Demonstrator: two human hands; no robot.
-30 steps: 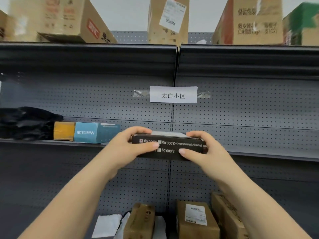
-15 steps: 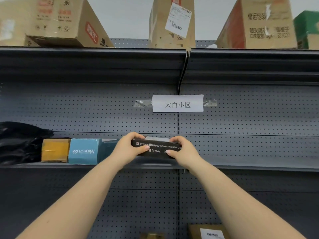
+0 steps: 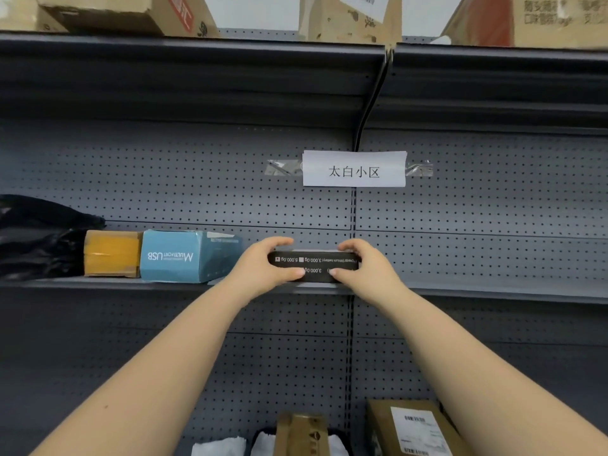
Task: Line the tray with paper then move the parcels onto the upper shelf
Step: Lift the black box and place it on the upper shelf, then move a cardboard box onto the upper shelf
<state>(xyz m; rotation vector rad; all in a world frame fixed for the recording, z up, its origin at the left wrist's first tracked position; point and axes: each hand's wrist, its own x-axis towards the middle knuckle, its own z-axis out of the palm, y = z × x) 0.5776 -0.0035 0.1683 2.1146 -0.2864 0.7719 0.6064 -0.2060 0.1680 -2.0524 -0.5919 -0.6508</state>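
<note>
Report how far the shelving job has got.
Done: a black bag, a yellow parcel and a blue USB box already sit on the shelf. In hand: the left hand and right hand grip a black box at the shelf edge. Left: brown parcels wait below, on white paper.
</note>
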